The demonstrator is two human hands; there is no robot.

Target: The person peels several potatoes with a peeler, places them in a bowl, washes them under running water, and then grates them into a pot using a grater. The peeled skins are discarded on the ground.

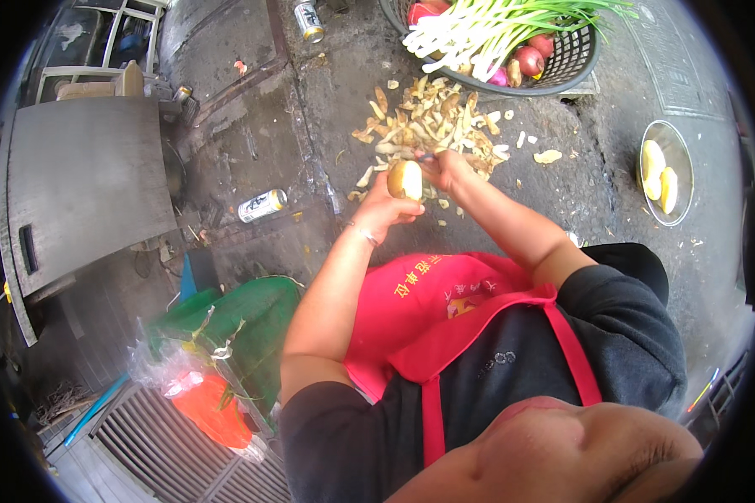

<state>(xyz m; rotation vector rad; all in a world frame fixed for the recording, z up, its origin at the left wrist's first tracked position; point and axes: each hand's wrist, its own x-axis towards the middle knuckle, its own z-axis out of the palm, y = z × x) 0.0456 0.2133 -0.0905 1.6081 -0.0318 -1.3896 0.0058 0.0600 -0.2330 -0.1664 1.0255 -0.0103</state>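
My left hand grips a partly peeled potato, its skin still on the left side and pale flesh bare on the right. Just right of the potato, my right hand is closed around a small dark-handled tool, probably a peeler; its working end is hard to make out. Beyond both hands a heap of potato peelings lies on the ground. Peeled potatoes sit in a round metal bowl off to the right.
A black plastic basket with spring onions and red onions stands at the top. Drink cans lie on the ground. At left is a metal-topped table; below it are a green bin, an orange bag and a grate.
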